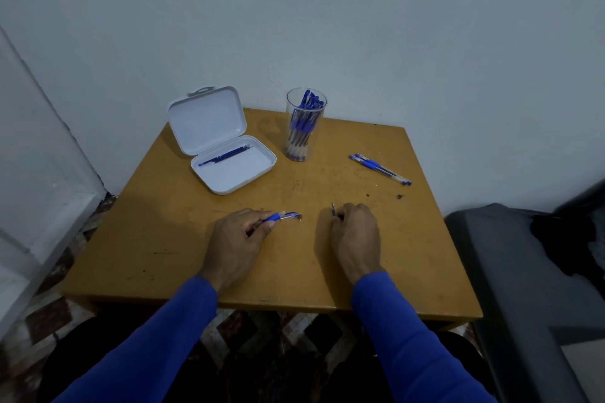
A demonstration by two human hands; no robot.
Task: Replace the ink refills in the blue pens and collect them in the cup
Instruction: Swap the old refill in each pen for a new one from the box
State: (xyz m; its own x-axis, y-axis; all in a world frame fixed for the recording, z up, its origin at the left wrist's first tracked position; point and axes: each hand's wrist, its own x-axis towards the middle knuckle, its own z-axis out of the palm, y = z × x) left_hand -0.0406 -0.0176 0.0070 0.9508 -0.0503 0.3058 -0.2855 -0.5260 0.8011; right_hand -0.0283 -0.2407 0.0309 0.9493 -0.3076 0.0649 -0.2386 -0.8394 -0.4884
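A small wooden table [163, 239] is set against a pale wall, its surface scuffed and marked with dark specks toward the right side. Both forearms, in blue sleeves [157, 337], are extended over the near edge.

The left hand [239, 235] is curled round a blue pen [283, 216], which is pinched between thumb and fingers; the clear front end of the barrel projects rightward, just above the tabletop. The right hand [355, 232] is curled with its back to the camera, and a small dark piece [333, 209] projects from its fingertips — what it is cannot be made out, the fingers covering most of it. The two hands are held apart, with bare table between them.

At the far edge a clear cup [306, 101] is stood upright, filled with blue pens [302, 127]. To its left a white case [235, 180] lies open, its lid [206, 121] tilted back against the wall; a few dark blue refills [226, 155] are seen lying in its tray. On the right of the table, well apart from the cup, two or three loose pens [379, 168] lie side by side — the exact count cannot be told.

A dark grey seat [523, 271] is noted beside the table's right edge, and patterned floor tiles [262, 327] are visible below.
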